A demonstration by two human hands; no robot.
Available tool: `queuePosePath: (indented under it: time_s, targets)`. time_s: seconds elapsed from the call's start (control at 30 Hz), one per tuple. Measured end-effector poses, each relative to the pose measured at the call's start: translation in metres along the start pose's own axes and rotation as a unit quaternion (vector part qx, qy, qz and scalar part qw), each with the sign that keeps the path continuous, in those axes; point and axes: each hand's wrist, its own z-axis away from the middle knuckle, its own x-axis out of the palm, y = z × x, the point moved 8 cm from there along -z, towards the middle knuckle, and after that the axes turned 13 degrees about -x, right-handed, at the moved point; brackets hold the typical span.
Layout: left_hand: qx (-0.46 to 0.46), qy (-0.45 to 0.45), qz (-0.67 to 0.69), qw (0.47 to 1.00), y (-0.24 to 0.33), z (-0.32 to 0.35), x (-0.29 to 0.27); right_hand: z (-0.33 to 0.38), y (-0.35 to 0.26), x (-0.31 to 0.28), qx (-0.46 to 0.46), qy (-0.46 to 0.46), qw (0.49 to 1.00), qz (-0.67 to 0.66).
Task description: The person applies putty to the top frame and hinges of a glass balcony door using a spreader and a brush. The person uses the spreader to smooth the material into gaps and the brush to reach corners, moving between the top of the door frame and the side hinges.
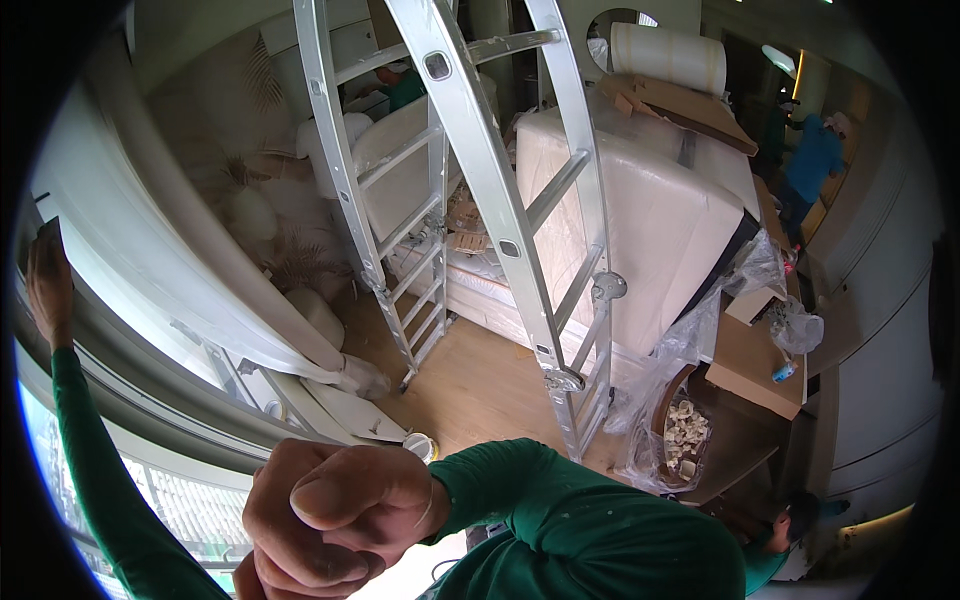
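My left hand (47,285) is stretched out far to the left, its green sleeve (95,480) running up from the lower edge. Its fingers press against a white curved panel (150,250), and a small dark thing (48,231) sits at the fingertips; whether the hand grips it is unclear. My right hand (335,515) is close to the camera at the bottom middle. It is curled into a fist with the thumb folded over the fingers, and nothing shows inside it.
An aluminium ladder (480,190) drops to a wooden floor (480,385) far below. A plastic-wrapped mattress (650,220), cardboard (750,365) and a white roll (668,55) lie beyond. A person in blue (812,160) stands far right; another in green (775,545) is lower right. Window glass (170,500) lies below left.
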Motion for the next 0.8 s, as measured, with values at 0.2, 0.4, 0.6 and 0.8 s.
queuePosePath:
  time_s: [0.2,0.4,0.6,0.8]
  targets:
    - [-0.015,0.038,-0.015,0.999,0.036,-0.007,-0.046,0.004,-0.097,-0.032,-0.066,-0.129,0.687,0.712]
    - [-0.088,-0.004,0.060,0.994,0.072,-0.013,-0.090,-0.055,-0.194,-0.015,-0.078,-0.226,0.157,0.958]
    - [-0.115,-0.025,0.050,0.992,0.079,-0.015,-0.101,-0.137,-0.308,0.045,-0.272,-0.112,0.057,0.954]
    - [-0.100,0.004,0.050,0.994,0.083,-0.016,-0.105,-0.203,-0.377,0.027,-0.226,0.014,0.215,0.950]
